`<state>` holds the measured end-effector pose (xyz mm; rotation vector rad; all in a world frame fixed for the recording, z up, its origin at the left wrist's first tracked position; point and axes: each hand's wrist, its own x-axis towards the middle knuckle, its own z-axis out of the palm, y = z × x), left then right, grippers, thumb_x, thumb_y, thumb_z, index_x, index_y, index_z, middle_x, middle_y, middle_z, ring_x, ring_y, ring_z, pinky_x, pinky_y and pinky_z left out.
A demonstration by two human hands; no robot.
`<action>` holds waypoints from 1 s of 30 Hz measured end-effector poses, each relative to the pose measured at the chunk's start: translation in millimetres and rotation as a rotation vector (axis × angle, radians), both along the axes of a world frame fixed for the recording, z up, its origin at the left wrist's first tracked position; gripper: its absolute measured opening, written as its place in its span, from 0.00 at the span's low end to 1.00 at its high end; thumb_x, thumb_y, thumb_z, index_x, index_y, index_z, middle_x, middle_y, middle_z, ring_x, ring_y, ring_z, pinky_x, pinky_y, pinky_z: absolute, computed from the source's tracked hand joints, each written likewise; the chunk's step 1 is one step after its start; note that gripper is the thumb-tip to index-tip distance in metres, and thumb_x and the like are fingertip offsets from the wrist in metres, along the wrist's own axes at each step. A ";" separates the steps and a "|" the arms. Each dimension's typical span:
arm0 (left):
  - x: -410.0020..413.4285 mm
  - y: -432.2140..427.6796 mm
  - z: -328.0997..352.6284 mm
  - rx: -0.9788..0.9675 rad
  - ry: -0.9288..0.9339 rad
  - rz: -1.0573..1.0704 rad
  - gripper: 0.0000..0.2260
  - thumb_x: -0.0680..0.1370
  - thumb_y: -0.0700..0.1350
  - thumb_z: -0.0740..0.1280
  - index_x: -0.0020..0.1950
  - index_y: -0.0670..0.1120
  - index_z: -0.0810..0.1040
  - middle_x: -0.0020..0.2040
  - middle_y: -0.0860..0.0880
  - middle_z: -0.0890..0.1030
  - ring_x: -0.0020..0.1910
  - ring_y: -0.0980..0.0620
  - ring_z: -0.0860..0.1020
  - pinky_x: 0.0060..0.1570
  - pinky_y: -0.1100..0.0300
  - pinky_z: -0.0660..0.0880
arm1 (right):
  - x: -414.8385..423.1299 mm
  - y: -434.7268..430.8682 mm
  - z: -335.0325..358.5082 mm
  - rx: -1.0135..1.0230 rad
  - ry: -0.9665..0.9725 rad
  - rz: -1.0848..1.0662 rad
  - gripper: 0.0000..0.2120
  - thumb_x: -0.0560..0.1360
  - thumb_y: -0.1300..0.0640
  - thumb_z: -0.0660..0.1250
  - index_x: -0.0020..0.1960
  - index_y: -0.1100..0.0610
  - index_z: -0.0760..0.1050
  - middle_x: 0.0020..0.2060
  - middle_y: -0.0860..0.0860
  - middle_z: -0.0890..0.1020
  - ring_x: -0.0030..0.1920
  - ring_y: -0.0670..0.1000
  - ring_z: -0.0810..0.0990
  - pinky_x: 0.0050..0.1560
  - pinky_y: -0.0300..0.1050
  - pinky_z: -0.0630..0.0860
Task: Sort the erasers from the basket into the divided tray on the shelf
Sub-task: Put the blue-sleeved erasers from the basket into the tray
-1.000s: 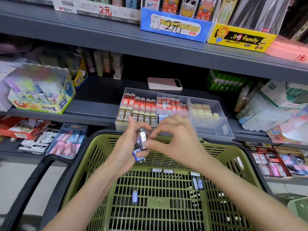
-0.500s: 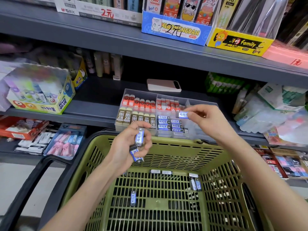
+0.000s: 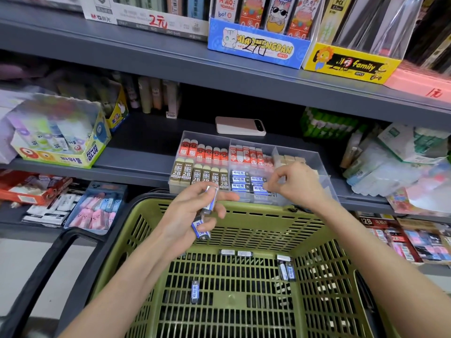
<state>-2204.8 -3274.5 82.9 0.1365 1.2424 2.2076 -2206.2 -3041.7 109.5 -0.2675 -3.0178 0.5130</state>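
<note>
My left forearm (image 3: 127, 279) and right forearm (image 3: 371, 252) are bare and extend forward and upward, converging slightly.

My left hand (image 3: 192, 215) is raised with the palm turned to the right and the fingers curled. Thumb and fingers grip two blue-sleeved erasers (image 3: 211, 201), one above the other.

My right hand (image 3: 295, 185) reaches farther forward, back of the hand up, fingers curled. Thumb and forefinger tips meet at the end of a single eraser (image 3: 258, 189); pinch or mere contact cannot be determined.
</note>
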 end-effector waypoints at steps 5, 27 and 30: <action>0.1 -0.8 -1.2 0.012 0.058 0.004 0.10 0.70 0.42 0.66 0.50 0.43 0.79 0.45 0.46 0.82 0.32 0.55 0.74 0.20 0.69 0.61 | 2.1 -5.7 0.1 0.356 0.070 0.035 0.07 0.71 0.48 0.70 0.41 0.51 0.83 0.47 0.48 0.82 0.49 0.51 0.71 0.49 0.44 0.62; -5.6 -3.3 -6.1 0.100 0.067 -0.018 0.16 0.64 0.31 0.67 0.51 0.40 0.75 0.40 0.45 0.79 0.39 0.52 0.76 0.34 0.64 0.73 | 12.2 -6.4 20.2 -0.441 0.194 -0.157 0.05 0.71 0.57 0.70 0.42 0.49 0.76 0.36 0.46 0.80 0.37 0.43 0.75 0.40 0.38 0.69; -5.4 -2.3 -9.5 0.070 0.086 -0.023 0.25 0.62 0.20 0.60 0.52 0.42 0.74 0.45 0.46 0.81 0.46 0.52 0.79 0.41 0.60 0.73 | 1.5 1.5 2.5 -0.312 0.129 -0.182 0.05 0.71 0.54 0.71 0.41 0.48 0.75 0.35 0.41 0.78 0.38 0.42 0.76 0.37 0.35 0.68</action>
